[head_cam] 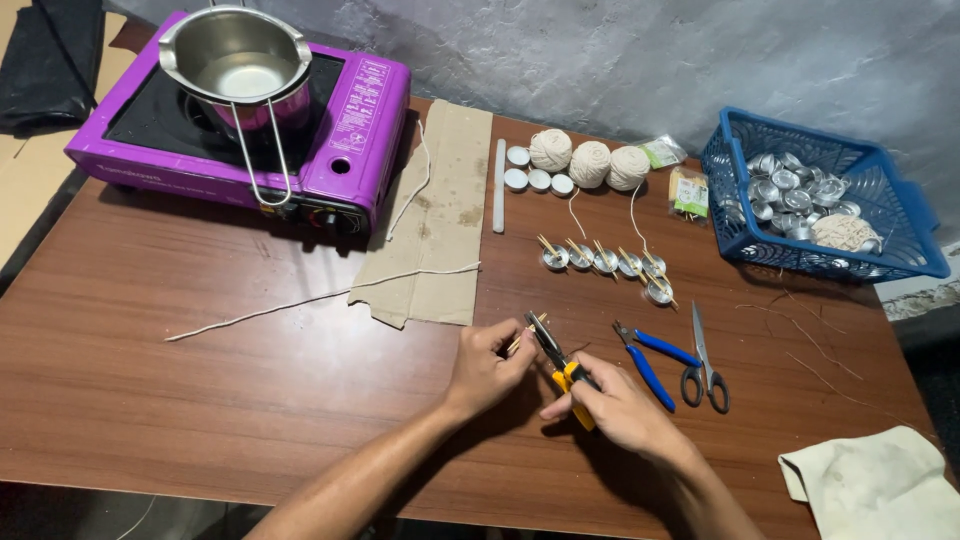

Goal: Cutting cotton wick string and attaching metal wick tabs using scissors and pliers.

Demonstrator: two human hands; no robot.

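Held yellow-handled black-jawed metal pliers (560, 358) in right hand (620, 410), fingers curled shut round the handles. Lay with long axis running diagonally, handles toward the near right, jaws pointing up and left toward the far side of the brown wooden table (200, 350). Pinched thin pale wooden sticks (525, 332) between thumb and fingertips of left hand (485, 365), sticks tilted up to the right, tips meeting the jaws; whether the jaws gripped them could not be told. Sat just above the table's near middle. Lay to the right, close by: blue-handled pliers (650, 362) and steel scissors (703, 360), both roughly pointing away. Stood further back: a row of small round metal cups with sticks across them (605, 262).
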